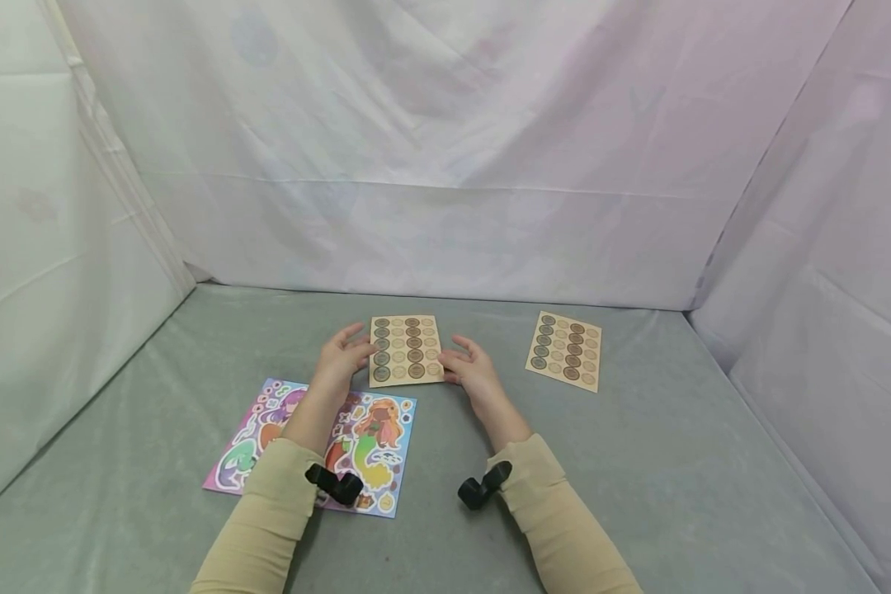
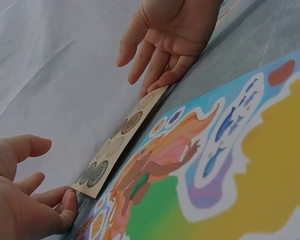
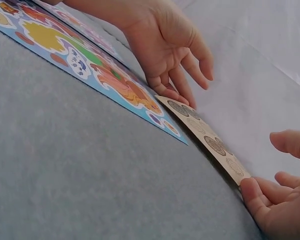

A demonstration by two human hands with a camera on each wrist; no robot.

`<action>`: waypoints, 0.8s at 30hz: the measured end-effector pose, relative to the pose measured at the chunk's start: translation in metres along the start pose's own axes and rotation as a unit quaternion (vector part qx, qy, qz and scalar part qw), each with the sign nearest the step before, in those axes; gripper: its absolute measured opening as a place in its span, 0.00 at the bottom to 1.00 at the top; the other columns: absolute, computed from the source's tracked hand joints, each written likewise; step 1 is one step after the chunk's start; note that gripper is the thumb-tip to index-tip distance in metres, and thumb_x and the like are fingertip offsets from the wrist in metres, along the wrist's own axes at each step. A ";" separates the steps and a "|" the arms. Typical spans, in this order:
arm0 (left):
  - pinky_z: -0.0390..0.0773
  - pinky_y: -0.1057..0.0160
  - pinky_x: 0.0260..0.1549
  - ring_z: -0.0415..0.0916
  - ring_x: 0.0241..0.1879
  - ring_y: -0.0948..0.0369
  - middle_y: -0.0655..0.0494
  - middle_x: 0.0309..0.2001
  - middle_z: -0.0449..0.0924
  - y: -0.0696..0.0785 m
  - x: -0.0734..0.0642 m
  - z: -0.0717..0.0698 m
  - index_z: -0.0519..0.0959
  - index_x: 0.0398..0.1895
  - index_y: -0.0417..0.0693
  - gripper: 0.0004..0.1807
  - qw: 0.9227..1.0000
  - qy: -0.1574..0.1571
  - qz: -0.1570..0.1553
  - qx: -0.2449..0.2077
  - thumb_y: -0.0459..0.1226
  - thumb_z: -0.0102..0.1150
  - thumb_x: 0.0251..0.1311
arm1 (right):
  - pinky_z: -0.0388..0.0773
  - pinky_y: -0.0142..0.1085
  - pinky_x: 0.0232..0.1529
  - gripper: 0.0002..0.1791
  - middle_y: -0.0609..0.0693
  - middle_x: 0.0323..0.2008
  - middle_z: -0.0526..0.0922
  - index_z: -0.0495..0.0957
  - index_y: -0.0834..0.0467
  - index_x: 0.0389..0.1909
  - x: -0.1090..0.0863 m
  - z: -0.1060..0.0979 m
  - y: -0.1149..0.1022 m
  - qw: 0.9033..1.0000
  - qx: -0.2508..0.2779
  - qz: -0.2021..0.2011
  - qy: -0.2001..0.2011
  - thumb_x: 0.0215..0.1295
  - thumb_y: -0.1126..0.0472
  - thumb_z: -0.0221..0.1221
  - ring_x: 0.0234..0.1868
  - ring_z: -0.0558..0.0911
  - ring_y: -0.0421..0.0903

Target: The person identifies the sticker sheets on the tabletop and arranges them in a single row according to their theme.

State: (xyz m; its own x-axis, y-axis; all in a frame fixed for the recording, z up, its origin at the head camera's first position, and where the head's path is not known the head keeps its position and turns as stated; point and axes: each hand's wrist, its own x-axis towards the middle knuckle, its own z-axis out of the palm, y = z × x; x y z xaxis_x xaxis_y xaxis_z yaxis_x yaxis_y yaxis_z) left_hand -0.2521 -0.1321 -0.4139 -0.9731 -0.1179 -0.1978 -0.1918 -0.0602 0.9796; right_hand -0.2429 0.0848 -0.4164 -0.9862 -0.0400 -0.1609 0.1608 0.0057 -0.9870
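Note:
Both hands hold a tan sticker sheet (image 1: 406, 351) printed with rows of round, stamp-like designs, seen in the head view near the middle of the far table. At its left edge are the fingers of my left hand (image 1: 336, 363); the lower fingertips grip the near corner in the left wrist view. My right hand (image 1: 477, 379) has its fingertips on the opposite edge, pinching the near right corner (image 3: 240, 179) in the right wrist view. The upper fingers of both hands stand away from the sheet. A dark strip shows beneath its near edge (image 2: 132, 142).
Under my left forearm lies a colourful mermaid sticker sheet (image 1: 380, 445), with a pink-purple part (image 1: 238, 450) to its left; the arm hides some of both. Another tan sheet (image 1: 564, 351) lies at the right. White curtains (image 1: 445, 231) bound the grey table (image 1: 676, 478).

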 end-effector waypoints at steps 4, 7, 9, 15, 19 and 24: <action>0.69 0.56 0.55 0.65 0.62 0.51 0.45 0.67 0.65 0.001 -0.001 0.000 0.59 0.72 0.46 0.36 1.000 0.000 0.004 0.006 0.30 0.58 0.61 | 0.78 0.38 0.47 0.32 0.61 0.55 0.76 0.61 0.60 0.69 0.002 0.000 0.002 1.000 -0.006 0.002 0.008 0.66 0.64 0.59 0.50 0.80 0.51; 0.70 0.56 0.54 0.66 0.62 0.52 0.47 0.66 0.65 0.002 -0.003 0.001 0.59 0.72 0.47 0.36 1.000 0.002 0.009 0.015 0.30 0.59 0.61 | 0.79 0.38 0.46 0.32 0.60 0.56 0.76 0.61 0.60 0.69 0.001 0.001 0.002 1.000 -0.014 0.002 0.012 0.66 0.64 0.59 0.50 0.79 0.51; 0.70 0.56 0.54 0.66 0.61 0.52 0.47 0.66 0.66 0.003 -0.004 0.002 0.60 0.72 0.47 0.36 1.000 0.004 0.013 0.021 0.30 0.59 0.60 | 0.79 0.38 0.45 0.31 0.60 0.56 0.76 0.62 0.59 0.69 0.001 0.001 0.002 1.000 -0.017 0.002 0.014 0.66 0.64 0.59 0.50 0.79 0.51; 0.71 0.55 0.53 0.67 0.60 0.52 0.48 0.65 0.67 0.005 -0.005 0.004 0.61 0.71 0.48 0.34 0.999 0.011 0.023 0.029 0.30 0.60 0.60 | 0.79 0.38 0.43 0.30 0.58 0.54 0.78 0.64 0.59 0.68 0.001 0.000 0.002 1.000 -0.019 0.001 0.024 0.65 0.64 0.60 0.49 0.79 0.50; 0.71 0.54 0.54 0.67 0.59 0.52 0.48 0.65 0.68 0.006 -0.006 0.004 0.62 0.70 0.48 0.34 0.999 0.015 0.035 0.029 0.29 0.59 0.60 | 0.79 0.38 0.41 0.30 0.57 0.52 0.79 0.65 0.59 0.67 0.001 0.001 0.001 0.999 -0.021 -0.002 0.035 0.64 0.64 0.60 0.47 0.80 0.48; 0.73 0.55 0.53 0.70 0.57 0.51 0.46 0.64 0.68 0.008 -0.007 0.004 0.63 0.70 0.46 0.34 0.998 0.018 0.053 0.023 0.27 0.59 0.59 | 0.80 0.36 0.38 0.30 0.56 0.48 0.81 0.67 0.60 0.66 0.001 0.001 0.000 0.999 -0.022 -0.012 0.047 0.63 0.66 0.62 0.42 0.81 0.46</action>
State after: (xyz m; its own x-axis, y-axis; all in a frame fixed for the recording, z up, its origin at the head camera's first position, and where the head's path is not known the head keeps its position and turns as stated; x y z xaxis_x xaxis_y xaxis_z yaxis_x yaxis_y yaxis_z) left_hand -0.2477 -0.1274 -0.4050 -0.9834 -0.1560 -0.0925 -0.0935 -0.0006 0.9956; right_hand -0.2438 0.0837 -0.4170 -0.9894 0.0527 -0.1350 0.1377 0.0506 -0.9892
